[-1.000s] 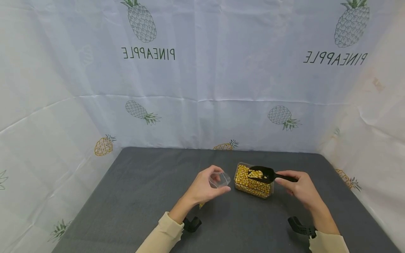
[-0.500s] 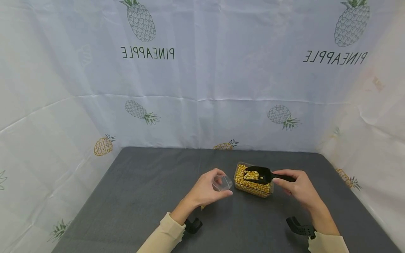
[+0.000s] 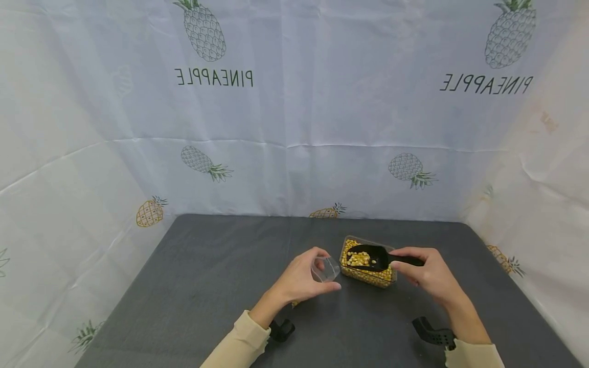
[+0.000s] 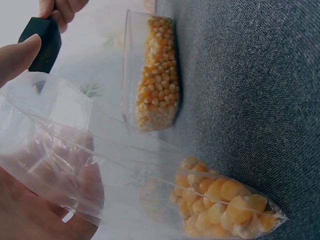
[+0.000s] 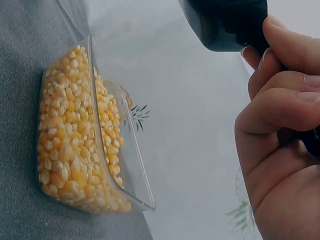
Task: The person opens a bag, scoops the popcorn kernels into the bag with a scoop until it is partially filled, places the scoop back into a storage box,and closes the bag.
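My left hand (image 3: 296, 281) holds a clear plastic bag (image 4: 125, 155) with thumb and fingers spread around its gaping mouth. Corn kernels (image 4: 220, 200) fill the bag's lower corner, mostly hidden behind the hand in the head view. My right hand (image 3: 434, 273) grips the handle of a black scoop (image 3: 381, 257), which carries a small heap of kernels and points left toward the bag. Below the scoop stands a clear rectangular container (image 5: 102, 145) of corn kernels. The scoop's tip is a short gap from the bag's mouth.
A dark grey cloth-covered table (image 3: 221, 266) lies under everything. Behind it and at both sides hangs a white curtain (image 3: 294, 112) printed with pineapples. Black wrist mounts (image 3: 281, 330) sit at both sleeves, low over the table.
My right hand has brought the loaded scoop leftward over the container, nearer the bag. My left hand has shifted slightly right and down with the bag.
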The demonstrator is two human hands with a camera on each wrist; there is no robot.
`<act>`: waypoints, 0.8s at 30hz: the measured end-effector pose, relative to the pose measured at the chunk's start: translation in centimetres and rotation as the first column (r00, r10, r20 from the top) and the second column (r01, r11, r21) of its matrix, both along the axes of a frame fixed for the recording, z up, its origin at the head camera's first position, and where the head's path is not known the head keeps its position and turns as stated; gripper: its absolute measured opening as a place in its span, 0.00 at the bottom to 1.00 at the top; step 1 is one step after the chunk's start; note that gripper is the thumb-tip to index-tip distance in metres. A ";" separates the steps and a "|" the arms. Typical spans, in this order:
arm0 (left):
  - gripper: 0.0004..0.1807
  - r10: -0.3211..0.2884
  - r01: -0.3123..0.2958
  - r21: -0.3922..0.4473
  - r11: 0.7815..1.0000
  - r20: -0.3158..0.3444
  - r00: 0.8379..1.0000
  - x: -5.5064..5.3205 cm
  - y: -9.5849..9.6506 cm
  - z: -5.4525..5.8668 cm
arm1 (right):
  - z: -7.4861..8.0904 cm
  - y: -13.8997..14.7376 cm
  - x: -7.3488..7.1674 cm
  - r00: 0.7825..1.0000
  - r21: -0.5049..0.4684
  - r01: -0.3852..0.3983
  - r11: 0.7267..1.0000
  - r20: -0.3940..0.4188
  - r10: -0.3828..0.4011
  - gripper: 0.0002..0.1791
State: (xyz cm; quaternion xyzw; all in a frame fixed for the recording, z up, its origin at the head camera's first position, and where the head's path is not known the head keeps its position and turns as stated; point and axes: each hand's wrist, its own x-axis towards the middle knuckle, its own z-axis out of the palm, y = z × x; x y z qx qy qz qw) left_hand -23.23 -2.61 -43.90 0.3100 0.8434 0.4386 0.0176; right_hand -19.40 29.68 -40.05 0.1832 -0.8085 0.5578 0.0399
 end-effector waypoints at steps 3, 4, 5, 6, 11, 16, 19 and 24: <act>0.37 -0.004 0.004 -0.005 1.000 -0.008 1.000 0.0 0.0 0.0 | 0.1 -0.3 0.1 1.000 -0.005 -0.015 1.000 0.000 0.015 0.17; 0.37 -0.005 0.005 -0.006 1.000 -0.008 1.000 0.0 0.0 0.0 | 0.2 -0.3 0.1 1.000 -0.007 -0.017 1.000 0.000 0.017 0.17; 0.37 -0.007 0.007 -0.006 1.000 -0.008 1.000 0.0 0.1 0.0 | 0.2 -0.4 0.1 1.000 -0.006 -0.019 1.000 0.001 0.019 0.17; 0.37 -0.010 0.010 -0.005 1.000 -0.007 1.000 0.0 0.1 0.0 | 0.2 -0.5 0.1 1.000 -0.006 -0.021 1.000 0.001 0.021 0.17; 0.38 -0.013 0.013 -0.015 1.000 -0.009 1.000 0.2 0.2 0.0 | 0.3 -0.9 0.2 0.999 -0.008 -0.036 0.999 0.004 0.036 0.16; 0.39 -0.015 0.014 -0.022 1.000 -0.015 1.000 0.3 0.2 -0.1 | 0.4 -1.4 0.2 0.998 -0.006 -0.058 0.998 0.005 0.058 0.16; 0.39 -0.016 0.015 -0.031 0.999 -0.022 1.000 0.3 0.3 -0.1 | 0.3 -1.7 0.2 0.998 0.014 -0.063 0.998 0.007 0.063 0.16; 0.38 -0.011 0.010 -0.042 0.999 -0.025 1.000 0.5 0.4 -0.1 | 0.3 -2.3 0.2 0.998 0.034 -0.067 0.997 0.015 0.067 0.15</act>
